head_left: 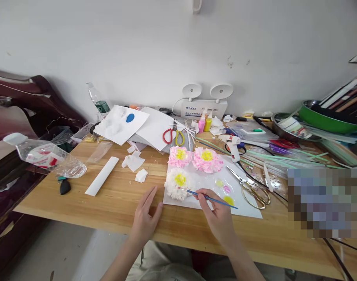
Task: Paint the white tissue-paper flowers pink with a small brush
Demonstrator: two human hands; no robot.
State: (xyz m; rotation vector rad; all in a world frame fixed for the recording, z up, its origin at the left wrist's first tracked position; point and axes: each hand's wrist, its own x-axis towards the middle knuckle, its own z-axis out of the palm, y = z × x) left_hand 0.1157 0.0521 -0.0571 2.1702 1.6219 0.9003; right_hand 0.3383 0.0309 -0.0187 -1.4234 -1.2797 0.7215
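Observation:
My right hand (215, 210) holds a thin blue paintbrush (207, 196), its tip touching the white flower (178, 192) just below the yellow centre. Two pink flowers with yellow centres, one at the left (176, 160) and a larger one (201, 164), lie behind the white one. All three rest on a white sheet (190, 202), which also carries yellow and pink paint spots (227, 189). My left hand (147, 214) rests on the wooden table beside the sheet's left edge, fingers apart and holding nothing.
Gold-handled scissors (249, 189) and a white glue gun (233, 148) lie to the right. Pink (201, 123) and yellow paint bottles (208, 123) stand behind. A rolled white paper (102, 176), paper scraps (133, 160) and a plastic bottle (46, 156) are left.

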